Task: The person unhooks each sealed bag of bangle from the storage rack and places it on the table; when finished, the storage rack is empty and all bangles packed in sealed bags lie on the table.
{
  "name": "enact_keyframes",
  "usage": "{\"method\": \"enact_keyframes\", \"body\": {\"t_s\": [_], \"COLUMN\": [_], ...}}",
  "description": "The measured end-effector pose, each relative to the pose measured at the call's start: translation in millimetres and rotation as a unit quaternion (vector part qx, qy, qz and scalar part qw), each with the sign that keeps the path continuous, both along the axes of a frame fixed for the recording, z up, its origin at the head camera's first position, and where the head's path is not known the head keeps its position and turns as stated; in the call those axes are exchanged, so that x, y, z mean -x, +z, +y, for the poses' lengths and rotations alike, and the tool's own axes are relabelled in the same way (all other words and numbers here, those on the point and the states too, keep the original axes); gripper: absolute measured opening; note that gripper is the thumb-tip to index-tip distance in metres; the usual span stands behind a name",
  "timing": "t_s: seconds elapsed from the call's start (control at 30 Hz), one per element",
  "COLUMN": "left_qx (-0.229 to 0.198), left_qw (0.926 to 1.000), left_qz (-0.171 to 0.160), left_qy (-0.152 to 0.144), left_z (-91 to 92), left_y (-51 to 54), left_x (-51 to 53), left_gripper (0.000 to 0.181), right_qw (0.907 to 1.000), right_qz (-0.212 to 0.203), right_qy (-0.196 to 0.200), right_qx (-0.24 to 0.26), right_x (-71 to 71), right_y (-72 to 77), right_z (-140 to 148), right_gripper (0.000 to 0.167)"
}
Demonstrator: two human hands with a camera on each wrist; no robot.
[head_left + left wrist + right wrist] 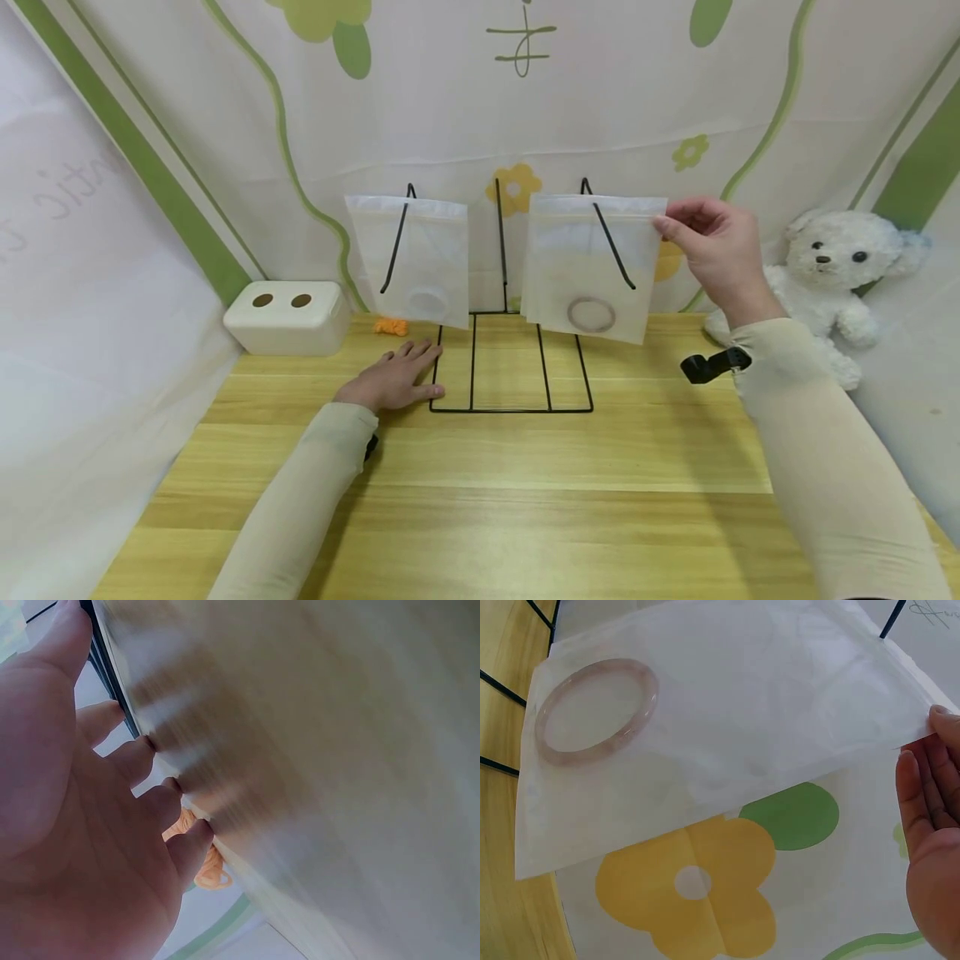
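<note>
A black wire rack (510, 411) stands on the table, with arms rising at its back. On its right arm hang translucent zip bags (551, 258), overlapping. The front one contains a pale pink bangle (649, 694). My right hand (716, 250) pinches that front bag's upper right corner between thumb and fingers. From the left arm hangs another zip bag (435, 250) with a whitish ring faintly visible inside. My left hand (393, 379) rests on the table with fingers spread, thumb and fingertips at the rack's left base wire.
Behind the left hand lies a small orange item (391, 326). A white box (288, 329) with two round holes stands at the back left. A white plush bear (821, 283) sits at the right, behind my right forearm. Patterned cloth (450, 100) hangs behind the table.
</note>
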State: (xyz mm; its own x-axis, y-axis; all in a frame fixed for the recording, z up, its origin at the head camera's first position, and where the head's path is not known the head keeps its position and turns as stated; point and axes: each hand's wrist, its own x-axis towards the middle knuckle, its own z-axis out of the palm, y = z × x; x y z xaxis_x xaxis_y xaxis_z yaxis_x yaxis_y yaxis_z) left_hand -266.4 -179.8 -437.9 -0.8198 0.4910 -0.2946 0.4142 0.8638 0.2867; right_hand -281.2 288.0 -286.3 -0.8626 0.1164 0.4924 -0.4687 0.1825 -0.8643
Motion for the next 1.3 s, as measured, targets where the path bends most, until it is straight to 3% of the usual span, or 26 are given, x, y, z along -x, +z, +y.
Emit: {"method": "enact_keyframes", "body": {"t_s": [0.23,0.67,0.93,1.3], "left_qx": [0.000,0.003,0.002,0.001], "left_qw": [1.0000,1.0000,1.0000,1.0000], "left_qz": [0.002,0.001,-0.002,0.000], "left_qy": [-0.001,0.001,0.001,-0.001], "left_z": [-0.9,-0.8,-0.1,-0.4], "left_y": [0.3,-1.4,-1.7,-0.6], "left_x": [-0.6,-0.7,0.7,-0.1], "left_gripper": [0.084,0.084,0.084,0.083], "right_qw": [0.9976,0.9944,0.9953,0.9994], "right_qz": [-0.009,-0.016,-0.007,0.020], "right_qy": [-0.038,-0.067,-0.066,-0.030], "right_qx": [-0.058,-0.081,-0.070,-0.002], "right_x": [-5.1,-15.5,-23.1,-34.4], "right_y": [3.4,3.4,-0.8,-9.0], "right_z": [0.7,-1.5,-2.6,-0.7], "right_gripper": [0.013,0.020,0.018,0.015]}}
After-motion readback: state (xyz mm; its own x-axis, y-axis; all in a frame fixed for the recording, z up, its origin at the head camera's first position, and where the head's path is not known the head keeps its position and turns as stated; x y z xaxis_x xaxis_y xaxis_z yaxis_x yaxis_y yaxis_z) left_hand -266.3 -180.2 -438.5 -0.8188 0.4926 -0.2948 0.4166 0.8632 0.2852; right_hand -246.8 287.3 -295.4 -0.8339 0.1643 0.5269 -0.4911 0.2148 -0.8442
